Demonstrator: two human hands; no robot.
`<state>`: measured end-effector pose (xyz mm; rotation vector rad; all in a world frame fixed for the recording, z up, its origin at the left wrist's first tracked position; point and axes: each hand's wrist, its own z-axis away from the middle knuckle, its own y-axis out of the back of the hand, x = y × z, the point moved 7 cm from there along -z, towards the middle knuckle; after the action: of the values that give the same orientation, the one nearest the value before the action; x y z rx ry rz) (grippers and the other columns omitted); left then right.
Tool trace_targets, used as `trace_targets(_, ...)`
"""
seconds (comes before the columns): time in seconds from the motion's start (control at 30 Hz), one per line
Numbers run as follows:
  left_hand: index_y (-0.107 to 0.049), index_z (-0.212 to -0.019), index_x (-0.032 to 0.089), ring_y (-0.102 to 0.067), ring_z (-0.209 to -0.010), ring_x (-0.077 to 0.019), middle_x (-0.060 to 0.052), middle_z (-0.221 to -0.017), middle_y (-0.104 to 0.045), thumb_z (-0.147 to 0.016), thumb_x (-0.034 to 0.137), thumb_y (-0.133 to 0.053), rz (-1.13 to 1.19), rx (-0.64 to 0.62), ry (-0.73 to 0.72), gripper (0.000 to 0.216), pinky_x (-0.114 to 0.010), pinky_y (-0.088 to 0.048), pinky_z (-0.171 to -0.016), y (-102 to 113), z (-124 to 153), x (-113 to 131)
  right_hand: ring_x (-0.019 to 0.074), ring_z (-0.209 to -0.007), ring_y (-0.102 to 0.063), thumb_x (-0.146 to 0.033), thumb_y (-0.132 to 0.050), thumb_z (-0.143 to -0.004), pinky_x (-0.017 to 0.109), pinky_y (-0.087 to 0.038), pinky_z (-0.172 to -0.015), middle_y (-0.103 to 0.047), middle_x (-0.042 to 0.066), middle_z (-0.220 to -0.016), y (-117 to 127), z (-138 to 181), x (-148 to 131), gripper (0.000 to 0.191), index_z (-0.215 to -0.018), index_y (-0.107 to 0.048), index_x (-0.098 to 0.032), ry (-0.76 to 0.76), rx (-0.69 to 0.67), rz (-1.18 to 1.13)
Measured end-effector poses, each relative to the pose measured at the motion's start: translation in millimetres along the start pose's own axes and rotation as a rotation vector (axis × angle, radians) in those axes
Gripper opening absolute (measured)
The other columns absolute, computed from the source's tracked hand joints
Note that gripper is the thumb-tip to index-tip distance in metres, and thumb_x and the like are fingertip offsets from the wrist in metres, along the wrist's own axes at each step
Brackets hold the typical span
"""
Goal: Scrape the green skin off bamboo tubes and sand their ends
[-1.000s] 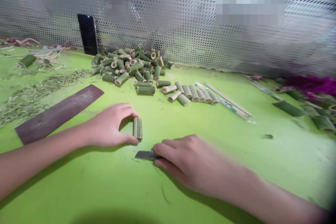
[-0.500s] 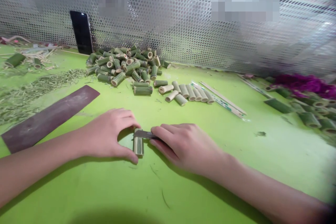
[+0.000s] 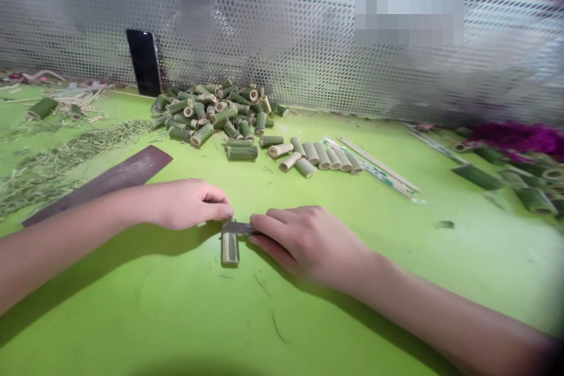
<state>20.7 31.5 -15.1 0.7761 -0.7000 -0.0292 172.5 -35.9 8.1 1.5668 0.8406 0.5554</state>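
A short green bamboo tube (image 3: 230, 248) stands upright on the lime-green table (image 3: 176, 317) in front of me. My right hand (image 3: 304, 241) grips a small dark blade (image 3: 238, 227) whose flat lies across the tube's top end. My left hand (image 3: 187, 202) hovers just left of the blade, fingers curled together with the fingertips touching the blade's tip; it no longer wraps round the tube.
A pile of cut bamboo tubes (image 3: 215, 111) lies at the back, with a row of pale peeled ones (image 3: 317, 155) beside it. A brown flat strip (image 3: 110, 179) lies left, green shavings (image 3: 53, 158) beyond, a black phone (image 3: 144, 61) against the perforated metal wall, and more bamboo at the right (image 3: 520, 182).
My right hand brought the blade from the table up onto the tube's top. My left hand let go of the tube's sides and lifted to the blade's tip.
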Motion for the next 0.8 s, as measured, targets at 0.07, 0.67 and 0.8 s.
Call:
trace_targets(0.07,-0.067,-0.083,0.026,-0.056,-0.068,-0.0202,-0.001,-0.080,-0.067,-0.092,0.068,-0.052,-0.054,-0.061,0.033,0.046,-0.030,-0.036,-0.059,2,-5,3,0.0108,-0.052,-0.047,-0.032,-0.042,-0.111,0.028,-0.028,-0.051,-0.062,-0.002,-0.070,0,0,-2,0.028,-0.097,-0.063,-0.018,0.001,0.001,0.027)
trace_targets(0.67,-0.068,-0.066,0.025,-0.040,-0.051,-0.0153,0.002,-0.060,-0.056,-0.083,0.068,-0.065,0.006,-0.112,-0.001,0.046,-0.030,-0.027,-0.051,0,-12,0,0.0142,-0.060,-0.051,-0.018,-0.059,-0.096,0.030,-0.028,-0.058,-0.064,-0.002,-0.077,-6,-1,-10,0.008,-0.102,-0.057,-0.022,0.025,-0.111,0.177)
trace_targets(0.8,-0.073,-0.071,0.025,-0.046,-0.055,-0.0161,0.001,-0.066,-0.064,-0.086,0.066,-0.063,-0.014,-0.132,-0.036,0.044,-0.030,-0.030,-0.053,1,-12,2,0.0142,-0.060,-0.049,-0.019,-0.056,-0.098,0.030,-0.029,-0.058,-0.062,-0.002,-0.075,-6,0,-10,0.003,-0.100,-0.058,-0.021,0.053,-0.069,0.153)
